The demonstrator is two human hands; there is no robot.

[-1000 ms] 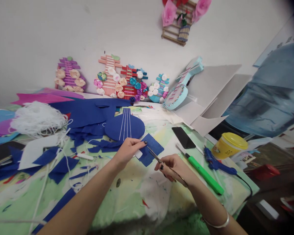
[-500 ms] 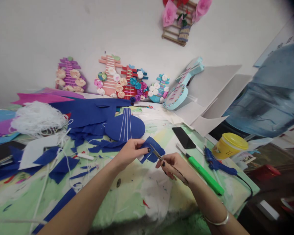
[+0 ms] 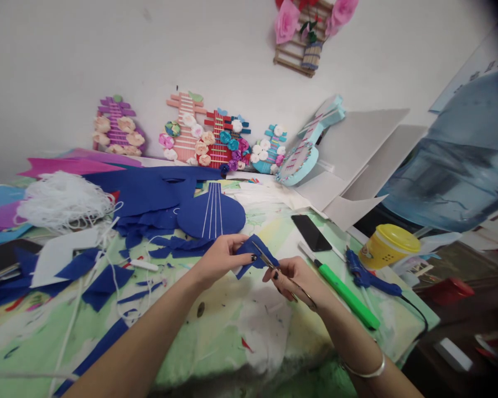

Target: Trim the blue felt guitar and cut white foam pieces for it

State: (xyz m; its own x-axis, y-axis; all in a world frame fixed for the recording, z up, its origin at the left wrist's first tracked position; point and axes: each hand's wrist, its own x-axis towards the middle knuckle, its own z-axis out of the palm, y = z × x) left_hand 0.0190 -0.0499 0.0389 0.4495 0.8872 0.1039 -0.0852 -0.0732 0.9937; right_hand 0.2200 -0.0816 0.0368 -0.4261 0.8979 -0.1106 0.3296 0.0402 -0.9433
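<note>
My left hand (image 3: 226, 257) pinches a small piece of dark blue paper (image 3: 245, 268) between thumb and fingers, above the front of the table. In my right hand (image 3: 292, 279) is a pair of scissors (image 3: 264, 255); the blades lie across the blue paper, and part of the handles is hidden by my fingers. Just behind my left hand lies a blue lute-shaped piece (image 3: 211, 213) with white strings down its front. Blue paper scraps (image 3: 108, 284) are scattered to the left of my left hand.
On the right are a green utility knife (image 3: 348, 296), a blue glue gun (image 3: 367, 276), a black phone (image 3: 311, 232) and a yellow-lidded tub (image 3: 388, 246). White cord (image 3: 64, 202) is heaped at left. Decorated paper instruments (image 3: 219, 138) lean on the wall; grey boards (image 3: 352, 160) stand at right.
The scissors have closed further across the blue paper, and less of the paper shows below the blades. Both hands stay in nearly the same place.
</note>
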